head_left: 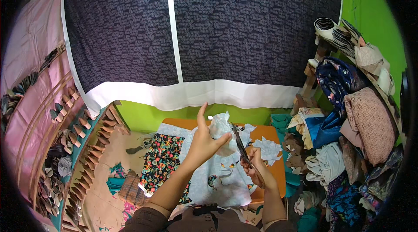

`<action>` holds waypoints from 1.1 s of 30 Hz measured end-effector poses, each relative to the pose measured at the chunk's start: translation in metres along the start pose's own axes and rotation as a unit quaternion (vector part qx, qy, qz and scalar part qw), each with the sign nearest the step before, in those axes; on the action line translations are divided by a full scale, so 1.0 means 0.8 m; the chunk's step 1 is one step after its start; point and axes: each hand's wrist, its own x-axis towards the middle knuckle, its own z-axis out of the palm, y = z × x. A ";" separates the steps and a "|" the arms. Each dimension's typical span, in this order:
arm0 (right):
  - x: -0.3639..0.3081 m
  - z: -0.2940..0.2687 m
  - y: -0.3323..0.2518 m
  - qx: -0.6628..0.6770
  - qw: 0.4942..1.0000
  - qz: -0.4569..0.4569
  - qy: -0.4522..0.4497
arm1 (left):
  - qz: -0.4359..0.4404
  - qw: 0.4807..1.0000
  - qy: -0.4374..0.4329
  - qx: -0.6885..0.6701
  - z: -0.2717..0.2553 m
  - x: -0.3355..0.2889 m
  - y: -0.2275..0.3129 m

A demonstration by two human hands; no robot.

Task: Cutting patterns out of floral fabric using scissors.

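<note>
My left hand (204,141) is raised over the table, index finger pointing up and thumb stretched to the right. A crumpled pale grey-white fabric piece (220,124) is pinched behind the thumb; the other fingers are hidden. My right hand (254,167) is wrapped round dark scissors (241,144), whose blades point up and to the left, against the fabric's right edge. Below both hands, a pale fabric with small colourful patches (230,186) lies on the orange table (278,179). Left of it is a black fabric with a multicoloured print (162,156).
Pale fabric scraps (267,149) lie on the table's right side. Piled cloths (324,162) and rolled fabrics (370,123) crowd the right. At left stands a curved rack of shoe forms (89,162). Offcuts (116,179) litter the floor. A dark patterned cloth (244,27) hangs ahead.
</note>
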 end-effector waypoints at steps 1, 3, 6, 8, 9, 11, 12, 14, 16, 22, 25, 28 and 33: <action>-0.001 0.000 -0.001 0.001 1.000 0.000 0.000 | -0.008 1.000 -0.008 -0.007 0.000 0.000 0.001; -0.004 0.001 -0.005 -0.144 0.985 -0.094 -0.029 | -0.017 1.000 -0.017 -0.014 0.003 0.001 -0.002; -0.005 0.005 -0.009 -0.044 0.998 -0.046 -0.025 | 0.024 1.000 -0.008 -0.012 0.004 0.001 -0.006; -0.003 -0.007 0.001 0.103 0.994 0.008 -0.024 | 0.032 0.999 -0.011 -0.024 0.007 0.001 -0.007; -0.002 -0.010 0.004 0.247 0.967 0.063 -0.025 | 0.033 0.999 -0.012 -0.025 0.007 0.001 -0.007; -0.004 -0.001 -0.008 0.274 0.959 0.075 -0.018 | 0.026 1.000 -0.011 0.002 0.005 0.001 -0.008; -0.004 0.003 -0.012 0.301 0.950 0.086 -0.011 | 0.025 1.000 -0.010 0.003 0.004 0.001 -0.008; 0.001 0.000 0.000 0.179 0.983 0.048 0.004 | -0.002 0.999 -0.018 -0.029 0.005 0.001 -0.003; 0.002 -0.002 0.009 0.054 0.998 0.010 0.019 | 0.018 1.000 -0.012 -0.002 0.005 0.001 -0.009; -0.003 0.004 -0.007 0.008 1.000 -0.011 -0.026 | 0.000 1.000 -0.021 -0.014 0.004 -0.001 -0.003; -0.007 0.011 -0.017 0.106 0.993 0.046 -0.020 | -0.007 1.000 -0.019 -0.016 0.002 -0.002 -0.007; -0.012 0.015 -0.020 0.142 0.989 0.024 -0.039 | -0.006 1.000 -0.015 -0.016 0.001 -0.002 -0.005; -0.009 0.013 -0.017 0.097 0.994 0.034 -0.017 | 0.013 1.000 -0.017 0.004 0.002 -0.002 -0.001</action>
